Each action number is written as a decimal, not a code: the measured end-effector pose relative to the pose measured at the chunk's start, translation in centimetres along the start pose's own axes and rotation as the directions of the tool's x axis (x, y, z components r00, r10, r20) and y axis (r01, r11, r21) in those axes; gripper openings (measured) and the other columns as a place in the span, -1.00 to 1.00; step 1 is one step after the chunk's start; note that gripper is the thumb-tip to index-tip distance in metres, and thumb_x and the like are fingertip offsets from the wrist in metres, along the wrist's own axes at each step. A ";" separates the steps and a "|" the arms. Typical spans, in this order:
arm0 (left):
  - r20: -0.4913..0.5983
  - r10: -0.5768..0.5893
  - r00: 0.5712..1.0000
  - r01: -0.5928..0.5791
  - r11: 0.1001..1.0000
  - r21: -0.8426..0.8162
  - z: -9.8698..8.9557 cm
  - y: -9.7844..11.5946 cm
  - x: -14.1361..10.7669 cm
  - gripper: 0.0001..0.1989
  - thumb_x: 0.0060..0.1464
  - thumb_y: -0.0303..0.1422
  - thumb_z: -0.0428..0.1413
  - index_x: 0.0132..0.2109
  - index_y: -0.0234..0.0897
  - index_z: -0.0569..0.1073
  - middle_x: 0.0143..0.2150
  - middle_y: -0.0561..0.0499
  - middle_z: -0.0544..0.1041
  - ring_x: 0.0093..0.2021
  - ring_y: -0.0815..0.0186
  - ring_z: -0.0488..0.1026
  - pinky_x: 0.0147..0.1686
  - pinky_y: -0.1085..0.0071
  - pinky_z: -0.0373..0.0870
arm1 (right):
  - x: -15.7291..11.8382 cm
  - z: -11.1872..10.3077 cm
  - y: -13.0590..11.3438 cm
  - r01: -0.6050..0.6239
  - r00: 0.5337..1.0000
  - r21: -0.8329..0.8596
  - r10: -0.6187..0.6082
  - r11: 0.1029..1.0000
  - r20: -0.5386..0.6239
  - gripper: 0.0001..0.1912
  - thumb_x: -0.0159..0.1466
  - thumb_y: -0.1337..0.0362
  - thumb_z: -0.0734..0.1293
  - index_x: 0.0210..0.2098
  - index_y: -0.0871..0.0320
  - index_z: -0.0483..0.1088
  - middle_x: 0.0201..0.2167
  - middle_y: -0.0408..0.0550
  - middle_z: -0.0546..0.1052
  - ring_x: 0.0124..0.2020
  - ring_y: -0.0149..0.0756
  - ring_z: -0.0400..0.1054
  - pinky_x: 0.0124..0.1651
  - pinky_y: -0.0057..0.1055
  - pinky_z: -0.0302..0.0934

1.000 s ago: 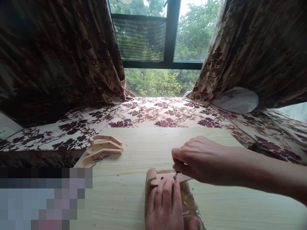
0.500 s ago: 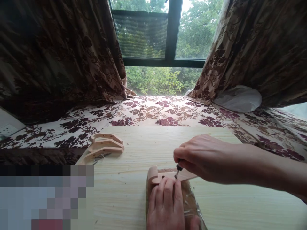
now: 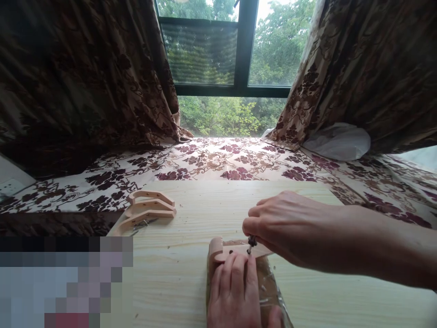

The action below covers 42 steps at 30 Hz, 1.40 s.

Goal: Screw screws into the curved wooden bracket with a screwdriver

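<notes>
A pale wooden piece with a rounded left end and dark holes lies across a brown, plastic-wrapped block. My left hand presses on both from the near side, its fingertips on the wood's near edge. My right hand is closed round a screwdriver. The metal tip points down at the right-hand hole of the wood, just above my left fingertips. Most of the screwdriver's handle is hidden in my right fist.
Several curved wooden pieces lie at the left of the light wooden board, with small metal screws beside them. Behind are a flowered cloth, curtains, a window and a white plastic bag.
My right hand has turned and shifted slightly left, with the screwdriver still at the same hole. My left hand stays on the wooden piece.
</notes>
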<state>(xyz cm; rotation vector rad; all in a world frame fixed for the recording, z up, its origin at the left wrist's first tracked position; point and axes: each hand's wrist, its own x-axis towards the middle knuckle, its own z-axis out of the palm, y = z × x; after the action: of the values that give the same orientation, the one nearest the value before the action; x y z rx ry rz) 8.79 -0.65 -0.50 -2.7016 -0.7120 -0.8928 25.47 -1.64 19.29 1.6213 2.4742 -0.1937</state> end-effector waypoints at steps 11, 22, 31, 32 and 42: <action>-0.010 0.023 1.000 -0.022 0.999 0.035 -0.6 -0.1 0.4 -0.40 -0.04 -0.20 0.07 0.14 -0.40 0.32 0.05 -0.15 0.44 0.05 0.08 0.35 -0.03 0.23 0.26 | 0.0 0.7 0.8 -0.101 0.994 -0.055 0.098 0.993 -0.041 -0.77 0.28 0.31 0.16 -0.46 0.15 0.36 -0.60 -0.09 0.43 -0.61 -0.41 0.14 -0.53 -0.41 -0.19; 0.044 0.018 0.999 -0.017 1.000 -0.013 -0.2 -0.2 -0.2 -0.32 -0.05 -0.16 0.10 0.21 -0.38 0.24 0.09 -0.13 0.40 0.09 0.07 0.32 0.00 0.23 0.27 | 0.6 0.8 0.8 -0.040 0.999 0.035 0.040 0.999 -0.017 -0.82 0.30 0.34 0.16 -0.38 0.15 0.35 -0.50 -0.08 0.47 -0.49 -0.38 0.22 -0.46 -0.44 -0.08; 0.051 0.002 0.999 -0.001 1.000 -0.026 -0.5 -0.2 -0.3 -0.33 -0.03 -0.19 0.11 0.22 -0.37 0.23 0.10 -0.15 0.39 0.11 0.06 0.31 0.02 0.22 0.29 | 0.7 0.1 0.6 -0.096 0.995 -0.043 0.095 0.994 -0.033 -0.79 0.30 0.28 0.18 -0.41 0.17 0.37 -0.57 -0.10 0.43 -0.58 -0.41 0.15 -0.52 -0.41 -0.17; 0.058 -0.002 0.998 0.003 1.000 -0.027 -0.6 -0.2 -0.3 -0.33 -0.03 -0.20 0.11 0.22 -0.37 0.23 0.10 -0.14 0.39 0.11 0.07 0.30 0.02 0.22 0.29 | 0.6 -0.3 0.4 -0.071 0.997 -0.045 0.070 0.996 -0.023 -0.80 0.29 0.31 0.19 -0.42 0.17 0.38 -0.56 -0.10 0.43 -0.56 -0.41 0.18 -0.51 -0.41 -0.15; 0.041 0.027 0.999 -0.026 0.999 -0.034 -0.2 -0.3 -0.2 -0.32 -0.04 -0.18 0.10 0.21 -0.39 0.24 0.08 -0.15 0.39 0.10 0.06 0.31 0.02 0.22 0.27 | 0.7 1.0 0.8 -0.015 0.999 -0.011 0.015 1.000 -0.033 -0.72 0.33 0.34 0.14 -0.47 0.19 0.36 -0.53 -0.08 0.42 -0.52 -0.41 0.15 -0.46 -0.43 -0.09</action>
<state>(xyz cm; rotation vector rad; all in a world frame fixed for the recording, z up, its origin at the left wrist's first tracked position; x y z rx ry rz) 8.37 -0.55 -0.43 -2.7599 -0.6737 -0.8518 26.02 -0.85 18.19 1.6514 2.4820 -0.1518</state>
